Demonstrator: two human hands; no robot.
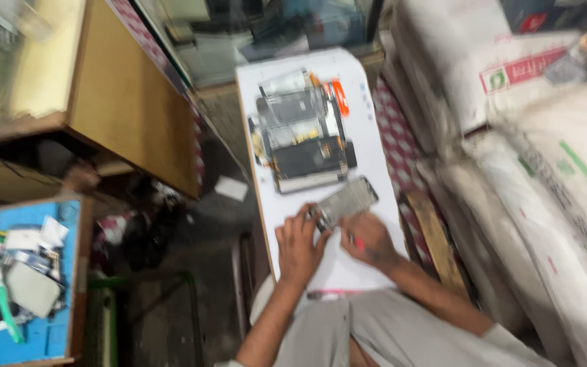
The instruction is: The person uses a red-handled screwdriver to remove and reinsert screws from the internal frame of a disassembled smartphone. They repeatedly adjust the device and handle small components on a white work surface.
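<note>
My left hand [300,243] rests curled on the narrow white board [375,163] across my lap, fingertips touching the near end of a flat grey rectangular phone frame [345,201]. My right hand [368,238] closes around a small red-tipped tool [357,240] just beside it. Farther up the board lies a heap of dark phone screens and parts [304,132]. White woven sacks [552,170] crowd my right; a blue work mat [42,336] sits well left.
</note>
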